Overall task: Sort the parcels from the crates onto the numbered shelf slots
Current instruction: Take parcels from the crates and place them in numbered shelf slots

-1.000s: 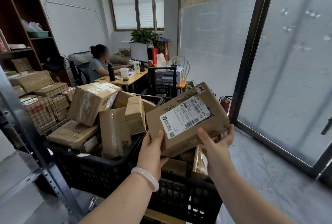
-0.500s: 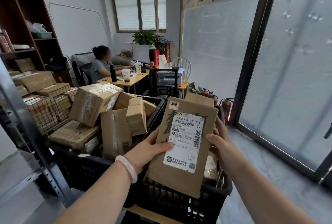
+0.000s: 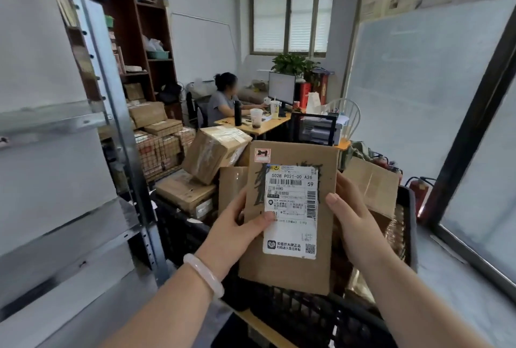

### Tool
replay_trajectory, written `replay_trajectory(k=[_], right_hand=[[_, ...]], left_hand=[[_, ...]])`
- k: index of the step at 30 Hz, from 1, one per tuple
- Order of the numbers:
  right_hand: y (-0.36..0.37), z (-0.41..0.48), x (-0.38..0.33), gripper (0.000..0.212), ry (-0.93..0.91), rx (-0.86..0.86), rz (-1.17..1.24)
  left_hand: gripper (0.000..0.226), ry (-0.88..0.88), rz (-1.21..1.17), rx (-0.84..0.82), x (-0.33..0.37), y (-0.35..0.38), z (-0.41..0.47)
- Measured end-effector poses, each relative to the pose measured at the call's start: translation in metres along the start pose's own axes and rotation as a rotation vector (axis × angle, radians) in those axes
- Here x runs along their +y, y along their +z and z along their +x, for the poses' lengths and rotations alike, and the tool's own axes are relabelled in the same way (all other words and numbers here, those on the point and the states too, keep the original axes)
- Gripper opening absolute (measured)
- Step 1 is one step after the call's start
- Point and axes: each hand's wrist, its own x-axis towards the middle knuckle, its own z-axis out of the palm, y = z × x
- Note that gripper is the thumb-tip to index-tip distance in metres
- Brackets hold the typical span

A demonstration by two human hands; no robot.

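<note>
The left thumb [image 3: 265, 216] lies flat across the lower left of the shipping label [image 3: 291, 185]. The other fingers of the left hand [image 3: 237, 224] are hidden behind the card, presumably curled round its back. The right thumb [image 3: 333, 199] hooks over the right edge, and the right hand [image 3: 354, 224] wraps round from behind. Both hands grip the parcel [image 3: 287, 272]; neither has let go.

A second ago this flat brown parcel was held slantwise with its label at an angle. Half a second ago it had been turned long side up. Now it stands upright and closer to the eyes, above the near rim of the black crate [image 3: 321, 317] and clear of the other boxes [image 3: 215, 155] heaped inside. The label faces the camera squarely, and its top line reads 502B P021-00 A26, with 59 beneath.

The view has also swung left. The grey metal shelf upright [image 3: 125, 152] and its shelves now fill that side of the picture, where before only a sliver showed.

I take this as the reading step just finishing. The parcel is out of the crate and its code is legible, and the head is turning toward the rack. Placement is not yet begun. The shelf edges are blurred, so I cannot make out any slot numbers or say which slot is meant.

A pale bangle [image 3: 203, 275] sits on the left wrist. Farther back, a person [image 3: 223, 101] sits at a desk.
</note>
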Motion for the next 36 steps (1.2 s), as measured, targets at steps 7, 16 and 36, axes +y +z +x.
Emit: replay_trajectory(k=[7,16,36], right_hand=[[0.076,0.017,-0.014,0.035,0.010,-0.151,0.033],[0.154,-0.003,0.013,0.040,0.081,-0.280,0.033],[0.402,-0.145,0.048,0.039,0.234,-0.730,0.028]], left_hand=[[0.084,0.094,0.115,0.224,0.028,-0.057,-0.039],[0.076,0.047,0.169,0.368,0.028,-0.115,-0.112],[0.067,-0.125,0.229,0.794,0.020,-0.278,-0.352]])
